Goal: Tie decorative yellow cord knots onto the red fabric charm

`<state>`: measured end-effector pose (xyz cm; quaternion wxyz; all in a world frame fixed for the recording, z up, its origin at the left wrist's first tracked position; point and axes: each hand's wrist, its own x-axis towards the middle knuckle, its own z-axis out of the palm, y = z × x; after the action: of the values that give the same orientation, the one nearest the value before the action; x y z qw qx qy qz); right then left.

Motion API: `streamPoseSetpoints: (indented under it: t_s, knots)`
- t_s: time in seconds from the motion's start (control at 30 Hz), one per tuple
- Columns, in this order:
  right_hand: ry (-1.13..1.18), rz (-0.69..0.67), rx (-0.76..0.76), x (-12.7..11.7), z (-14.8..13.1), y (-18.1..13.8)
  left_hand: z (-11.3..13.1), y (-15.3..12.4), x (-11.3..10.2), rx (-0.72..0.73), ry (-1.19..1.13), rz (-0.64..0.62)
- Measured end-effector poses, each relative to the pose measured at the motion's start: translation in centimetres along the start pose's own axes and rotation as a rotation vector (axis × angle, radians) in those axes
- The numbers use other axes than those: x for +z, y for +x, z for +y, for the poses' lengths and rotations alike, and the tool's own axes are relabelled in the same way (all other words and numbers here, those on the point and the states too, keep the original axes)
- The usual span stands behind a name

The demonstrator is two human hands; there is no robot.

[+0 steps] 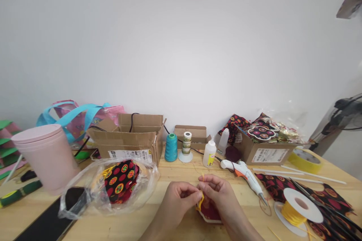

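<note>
White wall [181, 52] backs a wooden tabletop [124, 228] crowded with craft supplies. At its near edge, between the forearms, lies a dark red, pale-edged piece [208, 211], partly covered by the right hand [219, 194]. Yellow cord [199, 204] is already at that piece; whether it is fastened there is hidden. Left hand [182, 197] and right seem to pinch the cord, fingertips meeting, with a short bit poking up above them. The step in hand looks like tying or adjusting; no finished knot shows, so that part appears incomplete. Inside a clear plastic bag [75, 204], a patterned fabric bundle [121, 182] with yellow cords looks further along. The glue gun [246, 177] lies unused.
</note>
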<state>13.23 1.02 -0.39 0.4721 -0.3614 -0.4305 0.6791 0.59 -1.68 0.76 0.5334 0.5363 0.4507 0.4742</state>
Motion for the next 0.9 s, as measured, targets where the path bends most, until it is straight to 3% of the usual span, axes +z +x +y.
streamPoseSetpoints:
  t_s: [0.33, 0.5, 0.7, 0.9]
  knots:
    - [-0.034, 0.071, -0.009, 0.2, -0.4, 0.0, 0.8, -0.1, -0.7, -0.238, -0.216, -0.134]
    - [-0.066, 0.063, -0.025, 0.1, -0.1, 0.2, 0.3, 0.0, -0.5, -0.104, 0.000, -0.070]
    - [-0.222, 0.136, -0.188, -0.1, -0.4, 0.2, -0.3, -0.1, -0.5, -0.043, 0.189, 0.033]
    - [-0.300, 0.158, -0.203, 0.6, -1.1, -0.4, -0.4, 0.1, -0.8, -0.009, 0.339, 0.164]
